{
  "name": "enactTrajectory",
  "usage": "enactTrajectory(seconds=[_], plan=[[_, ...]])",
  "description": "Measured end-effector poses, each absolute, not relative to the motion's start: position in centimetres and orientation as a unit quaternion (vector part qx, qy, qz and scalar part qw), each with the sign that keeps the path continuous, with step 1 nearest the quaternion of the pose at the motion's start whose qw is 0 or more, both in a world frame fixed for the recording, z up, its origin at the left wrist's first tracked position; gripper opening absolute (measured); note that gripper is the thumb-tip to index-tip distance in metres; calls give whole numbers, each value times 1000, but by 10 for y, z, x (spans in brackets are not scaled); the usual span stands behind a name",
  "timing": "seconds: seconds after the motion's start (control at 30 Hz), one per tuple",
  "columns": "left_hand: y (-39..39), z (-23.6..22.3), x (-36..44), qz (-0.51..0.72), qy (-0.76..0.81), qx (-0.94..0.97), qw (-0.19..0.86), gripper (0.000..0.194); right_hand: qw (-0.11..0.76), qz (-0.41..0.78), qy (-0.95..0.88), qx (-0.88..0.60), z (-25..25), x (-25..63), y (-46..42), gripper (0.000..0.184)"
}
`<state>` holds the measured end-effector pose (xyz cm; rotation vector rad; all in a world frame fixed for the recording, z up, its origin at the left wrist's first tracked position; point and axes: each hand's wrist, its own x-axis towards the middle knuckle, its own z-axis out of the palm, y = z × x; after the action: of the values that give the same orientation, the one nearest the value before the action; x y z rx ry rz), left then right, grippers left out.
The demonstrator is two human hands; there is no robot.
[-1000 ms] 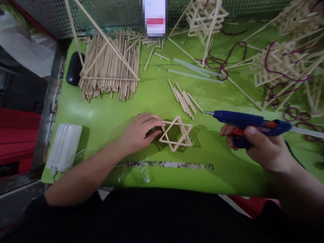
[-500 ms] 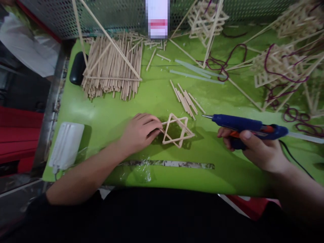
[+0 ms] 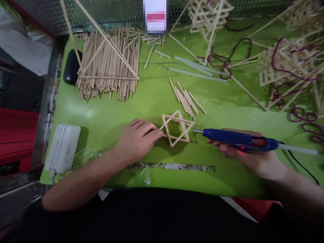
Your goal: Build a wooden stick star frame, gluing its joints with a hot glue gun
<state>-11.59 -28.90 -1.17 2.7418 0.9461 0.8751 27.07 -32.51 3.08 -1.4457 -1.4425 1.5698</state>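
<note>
A star made of thin wooden sticks (image 3: pixel 177 128) lies on the green table (image 3: pixel 106 111). My left hand (image 3: pixel 135 140) rests beside it, fingers closed on the star's left tip. My right hand (image 3: pixel 249 157) grips a blue glue gun (image 3: pixel 236 139) lying nearly level, its metal nozzle pointing left and almost touching the star's right tip. A clear glue stick pokes out of the gun's back end.
A small bunch of short sticks (image 3: pixel 186 98) lies just behind the star. A big heap of sticks (image 3: pixel 108 65) sits at the back left, beside a black object (image 3: pixel 70 66). Finished stick frames with purple cord (image 3: pixel 286 62) fill the right. A white box (image 3: pixel 63 146) sits left.
My left hand has turned the star. My right hand has brought the glue gun down and leftward, so its nozzle is now at the star's right tip.
</note>
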Motion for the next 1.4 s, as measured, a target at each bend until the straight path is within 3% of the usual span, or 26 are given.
enactTrajectory(seconds=[0.4,0.63,1.03,1.4], plan=[[-296,-4,-119,191,335,921,62,14,226,557,-642,-477,27,273,-312,14],[-299,-4,-115,205,335,919,28,11,238,544,-637,-492,23,272,-318,11],[-299,2,-113,225,320,920,-2,8,239,530,-627,-518,33,262,-319,27],[-299,5,-111,259,312,914,28,9,220,511,-667,-495,29,267,-320,13]])
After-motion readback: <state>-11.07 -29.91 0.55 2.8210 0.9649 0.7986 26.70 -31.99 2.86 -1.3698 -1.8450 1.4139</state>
